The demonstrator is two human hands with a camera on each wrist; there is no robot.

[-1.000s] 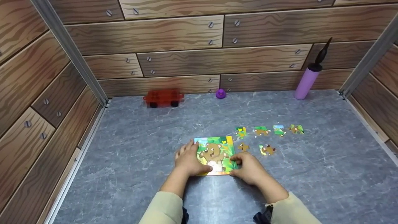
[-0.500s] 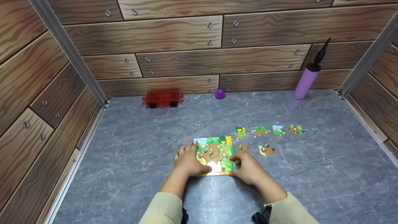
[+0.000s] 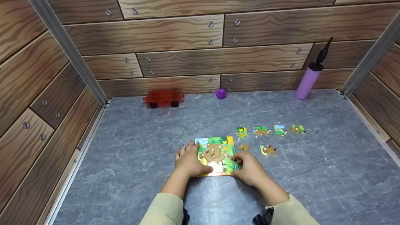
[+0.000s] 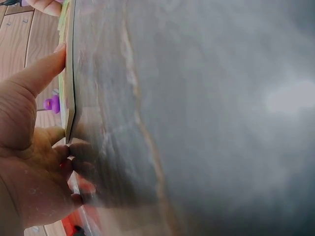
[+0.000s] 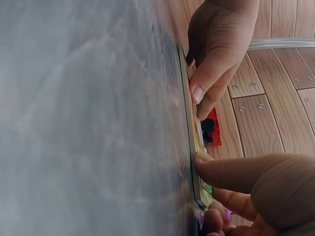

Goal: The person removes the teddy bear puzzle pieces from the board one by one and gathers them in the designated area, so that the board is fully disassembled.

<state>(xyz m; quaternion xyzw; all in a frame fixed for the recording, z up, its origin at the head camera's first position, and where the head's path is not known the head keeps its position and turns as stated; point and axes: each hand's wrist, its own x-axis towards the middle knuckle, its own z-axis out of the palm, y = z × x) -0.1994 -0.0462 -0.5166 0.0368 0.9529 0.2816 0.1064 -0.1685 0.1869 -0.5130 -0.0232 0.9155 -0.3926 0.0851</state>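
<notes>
A square bear jigsaw puzzle in its tray (image 3: 215,152) lies on the grey tabletop. My left hand (image 3: 189,161) rests over its left side, fingers extended along that edge and thumb on the front part. Seen from the left wrist, the left hand's thumb (image 4: 47,69) lies on the tray's edge. At the right front corner, my right hand (image 3: 250,168) grips the tray's side with bent fingers and thumb. In the right wrist view, the right thumb (image 5: 221,172) presses the tray's front rim, and the left hand (image 5: 221,44) shows beyond. Both palms hide parts of the picture.
Several loose puzzle pieces lie right of the tray, including a brown one (image 3: 244,147) and a bear piece (image 3: 268,150). Along the back wall stand a red toy wagon (image 3: 164,98), a purple rubber duck (image 3: 221,93) and a purple hand pump (image 3: 307,82).
</notes>
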